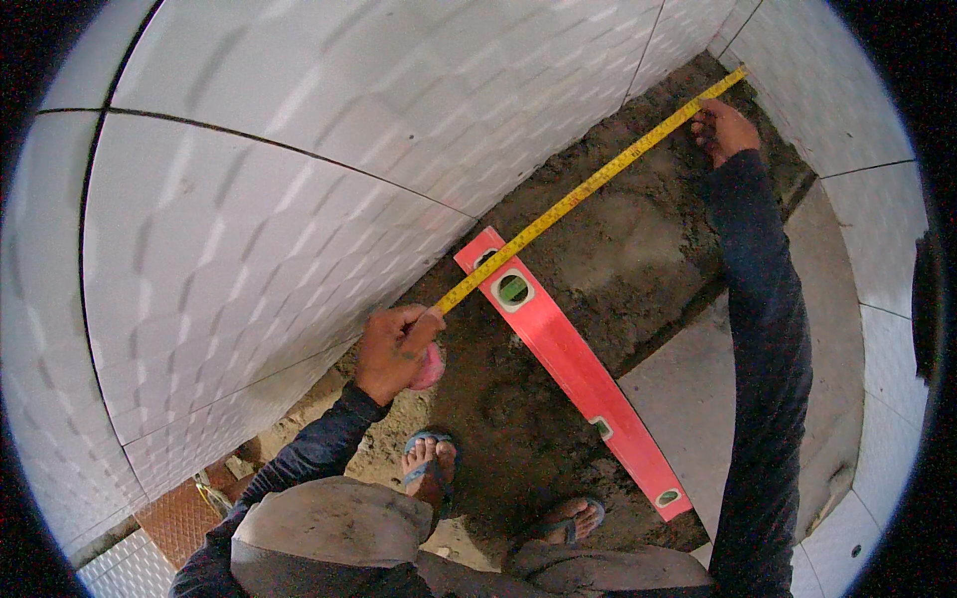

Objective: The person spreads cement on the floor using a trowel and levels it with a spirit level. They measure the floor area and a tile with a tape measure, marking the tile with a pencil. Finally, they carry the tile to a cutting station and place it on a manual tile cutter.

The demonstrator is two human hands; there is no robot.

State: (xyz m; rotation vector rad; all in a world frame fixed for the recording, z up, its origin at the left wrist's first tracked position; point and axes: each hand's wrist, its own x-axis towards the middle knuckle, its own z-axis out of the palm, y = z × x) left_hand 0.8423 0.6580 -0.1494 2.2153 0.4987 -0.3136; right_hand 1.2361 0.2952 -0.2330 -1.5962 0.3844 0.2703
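A large white tiled wall (259,239) is filling the side from eight to twelve o'clock, its wavy relief catching pale, soft light, and dark joints (106,112) are dividing its tiles. It is meeting a second white wall (837,110) in a corner between one and two o'clock. Rough brown mortar (623,234) is covering the floor from the middle toward that corner. A smooth grey slab (688,389) is lying at four o'clock, and a brown tile (179,523) is showing near eight.

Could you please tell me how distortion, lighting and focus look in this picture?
Head view: black fisheye corners, with joints between tiles bending near the rim; pale and grey bands ripple across them; tape and level look fairly sharp.
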